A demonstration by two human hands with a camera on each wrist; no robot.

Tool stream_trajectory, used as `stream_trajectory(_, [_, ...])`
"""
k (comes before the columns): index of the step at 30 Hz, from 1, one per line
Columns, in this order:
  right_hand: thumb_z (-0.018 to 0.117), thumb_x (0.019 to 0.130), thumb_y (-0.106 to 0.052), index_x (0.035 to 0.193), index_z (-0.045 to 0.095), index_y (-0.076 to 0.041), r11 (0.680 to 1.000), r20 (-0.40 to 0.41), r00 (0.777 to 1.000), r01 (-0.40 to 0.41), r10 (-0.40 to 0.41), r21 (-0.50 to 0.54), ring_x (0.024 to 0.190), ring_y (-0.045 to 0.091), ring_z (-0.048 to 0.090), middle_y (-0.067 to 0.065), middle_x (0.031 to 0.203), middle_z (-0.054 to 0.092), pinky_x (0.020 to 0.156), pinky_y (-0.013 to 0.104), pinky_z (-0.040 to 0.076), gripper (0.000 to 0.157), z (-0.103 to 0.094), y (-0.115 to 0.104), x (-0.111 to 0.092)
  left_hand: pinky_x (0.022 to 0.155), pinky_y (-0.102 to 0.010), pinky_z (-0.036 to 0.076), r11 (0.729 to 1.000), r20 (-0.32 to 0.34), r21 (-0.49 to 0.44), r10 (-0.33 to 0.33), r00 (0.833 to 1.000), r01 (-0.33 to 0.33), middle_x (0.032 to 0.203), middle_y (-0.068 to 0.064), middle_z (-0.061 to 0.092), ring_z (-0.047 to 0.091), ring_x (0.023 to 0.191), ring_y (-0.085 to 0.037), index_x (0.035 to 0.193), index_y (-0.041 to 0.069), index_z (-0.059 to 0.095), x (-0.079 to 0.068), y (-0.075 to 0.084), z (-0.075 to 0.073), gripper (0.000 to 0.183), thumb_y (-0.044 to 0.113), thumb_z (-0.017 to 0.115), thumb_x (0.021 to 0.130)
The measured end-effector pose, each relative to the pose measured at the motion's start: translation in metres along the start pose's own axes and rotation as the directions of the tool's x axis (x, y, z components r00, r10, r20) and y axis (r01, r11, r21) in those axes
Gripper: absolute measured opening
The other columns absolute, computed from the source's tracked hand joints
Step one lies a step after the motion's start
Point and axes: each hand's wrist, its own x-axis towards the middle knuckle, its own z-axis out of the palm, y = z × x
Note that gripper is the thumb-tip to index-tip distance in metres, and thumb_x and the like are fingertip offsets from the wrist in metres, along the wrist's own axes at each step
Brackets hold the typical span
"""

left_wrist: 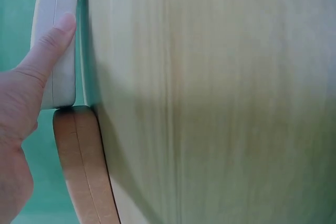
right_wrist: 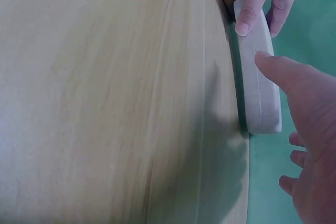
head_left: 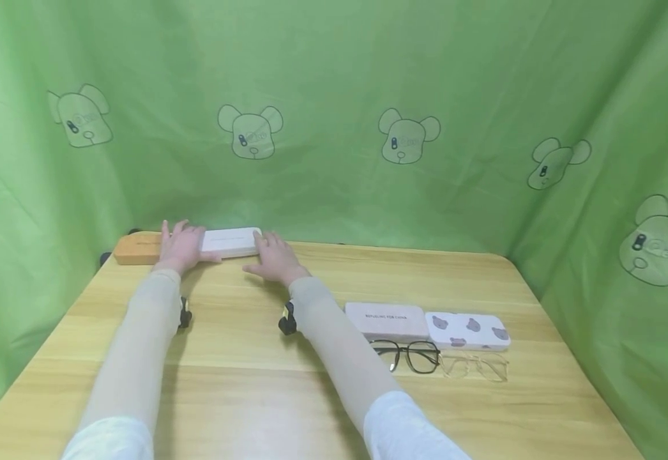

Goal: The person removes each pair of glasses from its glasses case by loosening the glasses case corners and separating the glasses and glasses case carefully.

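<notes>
A white glasses case [head_left: 229,241] lies along the table's far edge, end to end with an orange-brown glasses case [head_left: 137,249]. My left hand [head_left: 180,248] grips the white case near its left end, thumb along its front side and fingers behind, as the right wrist view shows. In the left wrist view, a thin green strip shows between the white case [left_wrist: 64,72] and the wood. My right hand [head_left: 278,259] is at the case's right end with its fingers extended. Its thumb overlaps the front side of the white case [right_wrist: 260,100] in the right wrist view.
On the table's right side lie a pale pink lettered case [head_left: 387,322] and a white case with bear prints [head_left: 466,327], side by side. Black-framed glasses [head_left: 423,358] and clear-framed glasses [head_left: 474,368] lie in front of them. A green curtain [head_left: 334,191] hangs behind the table [head_left: 242,396].
</notes>
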Motion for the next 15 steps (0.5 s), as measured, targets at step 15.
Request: stream_trajectory(15, [0.06, 0.089, -0.056, 0.157, 0.014, -0.012, 1.0, -0.031, 0.999, 0.01, -0.01, -0.003, 0.151, 0.034, 0.017, 0.017, 0.162, 0.02, 0.124, 0.047, 0.017, 0.093, -0.005, -0.007, 0.003, 0.116, -0.07, -0.007, 0.998, -0.107, 0.02, 0.063, 0.992, -0.061, 0.143, -0.024, 0.049, 0.023, 0.144, -0.045, 0.14, 0.001, 0.045, -0.021, -0.001, -0.022, 0.095, 0.057, 0.077, 0.07])
